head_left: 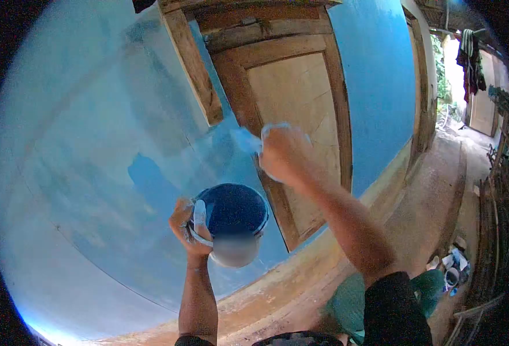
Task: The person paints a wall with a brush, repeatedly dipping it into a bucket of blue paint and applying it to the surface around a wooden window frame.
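My left hand is closed on the rim of a paint bucket, with the thumb over the edge. Dark blue paint shows inside, and the bucket tilts toward me. My right hand, smeared by motion, is closed around a paintbrush whose blue bristles point left at the wall strip beside the door frame. Its handle is hidden in the fist. Fresh blue patches mark the paler wall around both hands.
A wooden door in a brown frame stands ahead, with a timber post to its left. Bright blue wall lies right of it. Stacked sticks and a pile of clutter line the path's right side.
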`<action>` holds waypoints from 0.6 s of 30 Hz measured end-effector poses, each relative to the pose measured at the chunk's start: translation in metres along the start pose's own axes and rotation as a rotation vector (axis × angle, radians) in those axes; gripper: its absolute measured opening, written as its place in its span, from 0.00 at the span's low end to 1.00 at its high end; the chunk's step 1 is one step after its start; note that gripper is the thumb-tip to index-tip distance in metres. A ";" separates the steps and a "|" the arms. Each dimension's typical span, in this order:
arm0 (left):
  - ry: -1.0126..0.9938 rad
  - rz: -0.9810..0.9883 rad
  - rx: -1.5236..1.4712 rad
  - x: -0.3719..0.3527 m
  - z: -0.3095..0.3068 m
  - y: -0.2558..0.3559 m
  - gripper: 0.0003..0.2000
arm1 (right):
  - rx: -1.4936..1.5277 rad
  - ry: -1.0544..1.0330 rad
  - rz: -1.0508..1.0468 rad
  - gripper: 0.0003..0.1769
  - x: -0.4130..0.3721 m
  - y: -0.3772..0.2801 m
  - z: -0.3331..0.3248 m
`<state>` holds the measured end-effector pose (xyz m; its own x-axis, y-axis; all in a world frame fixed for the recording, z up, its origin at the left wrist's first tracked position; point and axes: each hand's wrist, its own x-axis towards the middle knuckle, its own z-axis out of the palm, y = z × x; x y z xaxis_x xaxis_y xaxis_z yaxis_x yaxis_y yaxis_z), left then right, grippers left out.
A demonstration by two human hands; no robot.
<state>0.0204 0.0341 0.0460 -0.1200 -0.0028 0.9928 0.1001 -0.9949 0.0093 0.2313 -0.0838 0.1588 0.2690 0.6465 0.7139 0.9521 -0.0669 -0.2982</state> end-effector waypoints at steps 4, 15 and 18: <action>-0.416 -0.013 -0.118 0.033 -0.015 0.005 0.11 | 0.014 0.255 -0.070 0.09 0.047 -0.006 -0.037; -0.062 0.126 0.072 0.022 -0.018 -0.003 0.15 | 0.035 0.259 -0.131 0.08 0.035 -0.008 -0.001; -0.052 0.108 0.118 0.017 -0.022 -0.010 0.17 | -0.047 0.129 -0.118 0.08 0.031 -0.006 -0.011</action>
<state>-0.0042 0.0416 0.0599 -0.0517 -0.1010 0.9935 0.2249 -0.9705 -0.0869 0.2350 -0.0716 0.1896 0.1684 0.5498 0.8182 0.9832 -0.0339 -0.1796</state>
